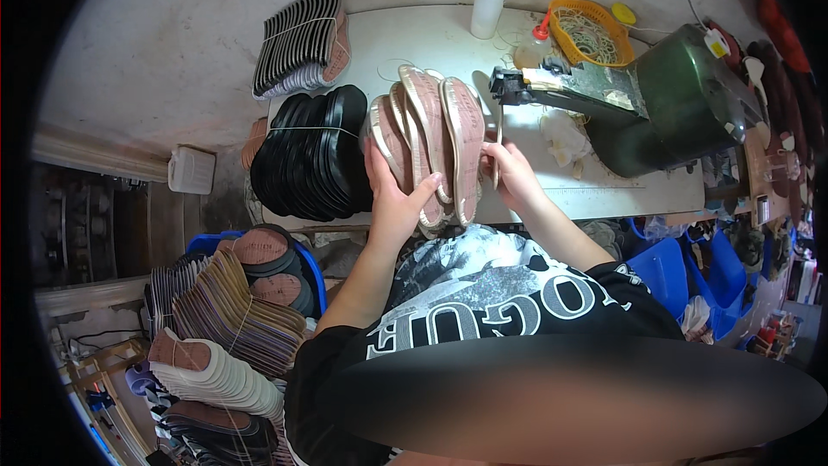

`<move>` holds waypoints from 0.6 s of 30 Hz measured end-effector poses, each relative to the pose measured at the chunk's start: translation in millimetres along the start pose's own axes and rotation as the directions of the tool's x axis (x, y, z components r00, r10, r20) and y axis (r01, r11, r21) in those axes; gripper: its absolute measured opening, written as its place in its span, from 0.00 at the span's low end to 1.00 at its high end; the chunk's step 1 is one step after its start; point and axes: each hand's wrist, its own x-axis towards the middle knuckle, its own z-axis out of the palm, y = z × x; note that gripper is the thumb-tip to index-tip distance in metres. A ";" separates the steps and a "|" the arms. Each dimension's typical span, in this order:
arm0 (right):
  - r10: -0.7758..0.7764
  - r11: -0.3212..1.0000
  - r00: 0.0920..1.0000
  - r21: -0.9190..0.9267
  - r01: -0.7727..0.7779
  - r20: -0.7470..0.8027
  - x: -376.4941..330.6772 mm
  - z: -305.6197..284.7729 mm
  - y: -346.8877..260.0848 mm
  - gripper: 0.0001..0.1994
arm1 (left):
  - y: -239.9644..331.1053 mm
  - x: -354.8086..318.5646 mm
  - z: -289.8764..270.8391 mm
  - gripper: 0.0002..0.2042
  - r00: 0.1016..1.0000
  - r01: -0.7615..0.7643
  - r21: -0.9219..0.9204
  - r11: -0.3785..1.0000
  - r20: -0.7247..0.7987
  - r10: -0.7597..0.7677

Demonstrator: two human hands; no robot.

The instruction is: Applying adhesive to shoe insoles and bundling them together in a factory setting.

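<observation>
Several pink-faced insoles in two hands, just toward twelve o'clock, at a white surface.
Head view: left hand has its grip closed round them; right hand seems to pinch a thin edge-on piece. At nine o'clock, a black bundle is already tied; the held insoles look unbound.

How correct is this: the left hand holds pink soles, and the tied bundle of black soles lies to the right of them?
One side is wrong: in the head view, the tied bundle of black soles lies to the left of the pink soles. The left hand does hold those.
</observation>
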 end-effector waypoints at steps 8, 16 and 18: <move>-0.388 0.750 0.921 -0.567 0.340 0.038 8.5 -22.3 24.7 0.25 | 1.4 6.1 -0.4 0.41 0.987 -0.160 0.350 0.923 0.037 0.157; -0.405 0.456 0.914 -0.866 0.205 0.003 -11.2 -19.3 -1.1 0.34 | 1.8 19.5 1.9 0.44 0.997 -0.040 0.358 0.933 0.081 0.011; -0.388 0.516 0.921 -0.837 0.180 -0.042 -12.7 -19.5 0.7 0.34 | 15.2 16.7 7.4 0.46 0.993 -0.042 0.542 0.840 0.112 -0.023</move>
